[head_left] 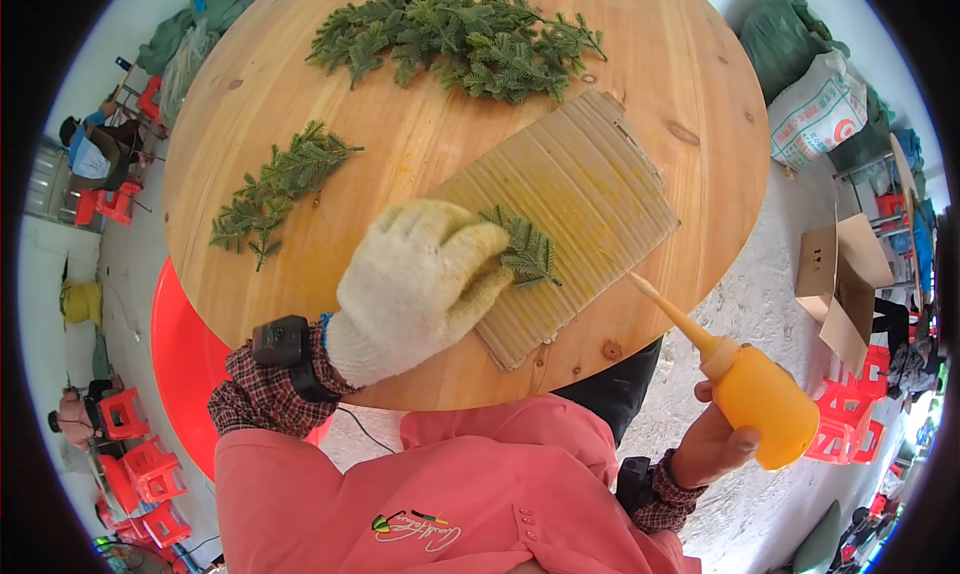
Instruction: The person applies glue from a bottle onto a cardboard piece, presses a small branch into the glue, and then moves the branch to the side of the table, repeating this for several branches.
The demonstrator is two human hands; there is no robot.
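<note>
My left hand [412, 274], in a white knitted glove with yellowish stains, pinches a small green fir-like sprig [530, 252]. The sprig is over a yellow-stained piece of corrugated cardboard [600, 179] lying on the table. In my bare right hand [712, 442], off the table's near right edge, is an orange squeeze bottle [768, 406]. Its long thin nozzle points up and left, with the tip by the cardboard's lower right edge. A heap of sprigs [465, 42] lies at the table's far side. To the left, a smaller cluster of sprigs [285, 186] rests on the wood.
The round wooden table [690, 94] is in front of me, with a red stool [175, 374] under its left edge. An open carton [845, 284] stands on the floor at right. Behind it are red stools [850, 414]; sacks [815, 109] lean at the far right.
</note>
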